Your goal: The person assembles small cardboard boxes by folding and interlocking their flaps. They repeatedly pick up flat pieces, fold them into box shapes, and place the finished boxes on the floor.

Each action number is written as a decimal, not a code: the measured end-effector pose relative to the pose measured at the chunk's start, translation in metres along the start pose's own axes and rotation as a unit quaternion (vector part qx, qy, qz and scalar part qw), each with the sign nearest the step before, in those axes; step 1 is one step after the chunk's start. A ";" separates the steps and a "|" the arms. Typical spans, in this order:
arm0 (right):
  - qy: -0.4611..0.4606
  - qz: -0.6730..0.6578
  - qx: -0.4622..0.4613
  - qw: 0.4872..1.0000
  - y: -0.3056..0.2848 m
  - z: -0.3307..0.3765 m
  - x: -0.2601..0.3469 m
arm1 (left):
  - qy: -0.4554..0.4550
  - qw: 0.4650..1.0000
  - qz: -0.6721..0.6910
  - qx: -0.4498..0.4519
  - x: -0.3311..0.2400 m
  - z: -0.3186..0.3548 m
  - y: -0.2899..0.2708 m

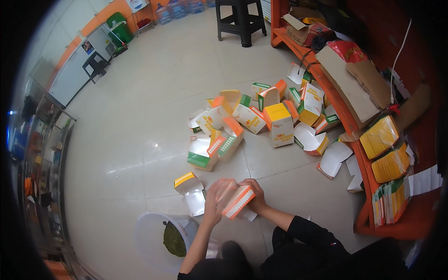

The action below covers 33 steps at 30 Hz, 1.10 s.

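Observation:
Between my two hands is a small white and orange cardboard food box (239, 201), smeared by motion. My left hand (214, 204) grips its left side, while the fingers of my right hand (256, 196) wrap round its right end. Just left of my hands an opened box (190, 190) with a yellow edge and white inside lies on the floor. Beyond it sits a green, orange and white box (205, 155). A pile of similar boxes (280, 122), some folded up and some gaping, spreads across the floor ahead and to the right.
A whitish plastic bin (148, 228) with green matter inside stands left of my legs. An orange shelf unit (345, 116) along the right holds flattened boxes (391, 201) and wrapped yellow bundles (380, 136). Black stools (241, 21) and large water bottles (177, 9) stand farther off.

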State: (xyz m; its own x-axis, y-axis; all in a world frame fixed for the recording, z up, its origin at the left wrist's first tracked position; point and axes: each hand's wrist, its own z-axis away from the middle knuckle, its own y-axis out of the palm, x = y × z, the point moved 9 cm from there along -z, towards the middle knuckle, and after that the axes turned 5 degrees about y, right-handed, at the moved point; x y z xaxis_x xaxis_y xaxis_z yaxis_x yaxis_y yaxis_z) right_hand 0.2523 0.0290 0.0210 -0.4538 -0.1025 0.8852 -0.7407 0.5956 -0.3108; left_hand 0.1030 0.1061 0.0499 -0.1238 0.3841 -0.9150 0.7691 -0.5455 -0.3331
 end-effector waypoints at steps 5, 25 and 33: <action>0.054 0.159 0.095 0.981 -0.004 0.011 -0.011 | 0.067 0.995 -0.054 0.047 -0.030 -0.006 0.010; -0.003 0.238 0.125 0.963 0.010 0.040 0.007 | 0.175 0.969 -0.132 0.113 -0.041 0.010 0.030; 0.274 0.152 0.375 0.872 -0.036 0.063 -0.059 | 0.166 0.964 -0.184 0.101 -0.042 0.014 0.033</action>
State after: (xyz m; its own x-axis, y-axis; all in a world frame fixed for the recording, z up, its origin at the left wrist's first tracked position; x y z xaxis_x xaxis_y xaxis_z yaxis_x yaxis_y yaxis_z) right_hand 0.2745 -0.0369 -0.0417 -0.5324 0.4883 0.6914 -0.8369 -0.1812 -0.5165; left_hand 0.1249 0.0608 0.0743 -0.1317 0.7774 -0.6150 0.5698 -0.4483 -0.6887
